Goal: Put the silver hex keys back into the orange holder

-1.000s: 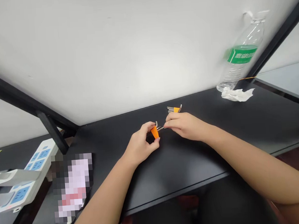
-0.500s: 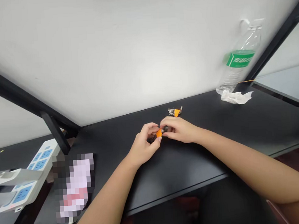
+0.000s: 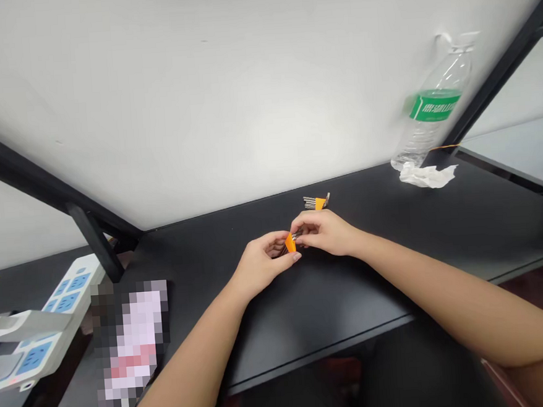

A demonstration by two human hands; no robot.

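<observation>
My left hand (image 3: 262, 267) is closed around a small orange holder (image 3: 290, 244) with metal hex keys in it, just above the black table (image 3: 333, 286). My right hand (image 3: 325, 232) meets it from the right, fingers pinched on a thin metal key at the holder's edge. A second orange holder with hex keys (image 3: 316, 202) lies on the table just behind my right hand, apart from both hands.
A clear plastic bottle with a green label (image 3: 432, 111) stands at the back right beside crumpled white paper (image 3: 425, 175). A white and blue power strip (image 3: 43, 334) lies at the left. A blurred pink-white object (image 3: 130, 340) rests near the front left. A white wall backs the table.
My hands have come together: the right hand moved left onto the holder, and the key that stuck out between them a second ago now sits at the holder's edge.
</observation>
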